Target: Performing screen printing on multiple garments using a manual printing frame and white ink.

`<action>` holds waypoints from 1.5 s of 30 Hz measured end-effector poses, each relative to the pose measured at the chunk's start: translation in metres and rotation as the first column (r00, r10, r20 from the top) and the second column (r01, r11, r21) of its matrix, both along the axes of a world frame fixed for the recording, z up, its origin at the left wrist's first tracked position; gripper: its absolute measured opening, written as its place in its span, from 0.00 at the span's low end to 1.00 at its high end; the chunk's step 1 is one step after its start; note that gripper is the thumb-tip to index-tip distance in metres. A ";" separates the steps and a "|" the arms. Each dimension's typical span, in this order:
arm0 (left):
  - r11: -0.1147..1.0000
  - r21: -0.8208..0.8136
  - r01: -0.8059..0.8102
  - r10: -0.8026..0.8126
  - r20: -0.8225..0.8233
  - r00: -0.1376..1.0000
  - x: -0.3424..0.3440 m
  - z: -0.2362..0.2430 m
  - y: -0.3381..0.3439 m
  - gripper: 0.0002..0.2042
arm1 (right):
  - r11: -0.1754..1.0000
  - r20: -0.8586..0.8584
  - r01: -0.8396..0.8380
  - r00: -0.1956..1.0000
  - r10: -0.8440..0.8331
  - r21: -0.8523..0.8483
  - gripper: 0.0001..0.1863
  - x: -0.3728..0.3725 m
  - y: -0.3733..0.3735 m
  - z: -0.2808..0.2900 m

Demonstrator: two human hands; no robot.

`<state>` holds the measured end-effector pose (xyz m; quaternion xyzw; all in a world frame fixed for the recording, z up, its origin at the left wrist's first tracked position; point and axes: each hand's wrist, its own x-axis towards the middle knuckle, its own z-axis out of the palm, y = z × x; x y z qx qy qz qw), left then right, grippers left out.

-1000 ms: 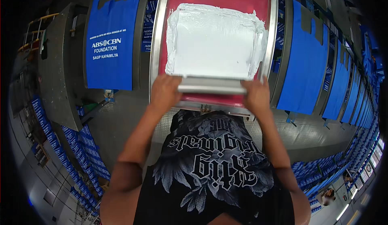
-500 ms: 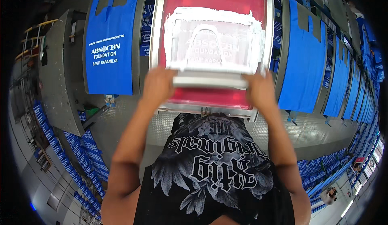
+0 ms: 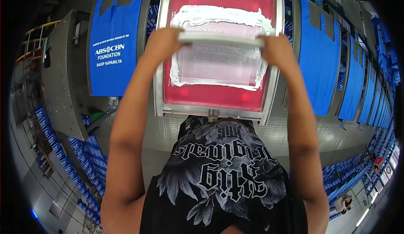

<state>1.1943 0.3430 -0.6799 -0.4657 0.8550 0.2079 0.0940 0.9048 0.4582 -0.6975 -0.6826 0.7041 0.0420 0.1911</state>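
Long grey printing tables were seen running off to either side, with blue bags laid flat along them, one at the left already bearing white lettering. At the centre a metal-framed screen with red mesh lay flat before the person. A pale squeegee was gripped at its ends, the left hand closed round one end and the right hand round the other. Half a second earlier the blade had been held at the near edge of the ink patch; it had since been pushed to the far edge. White ink was gathered in a ridge beyond the blade, and the mesh behind it had been wiped thin, so that the stencil showed through. One pass across the screen was judged nearly complete.
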 end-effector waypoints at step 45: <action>0.870 0.475 -0.129 0.280 -0.263 0.923 0.054 -0.026 0.178 0.24 | 0.999 0.080 -0.037 0.996 0.039 -0.027 0.29 -0.068 -0.125 -0.031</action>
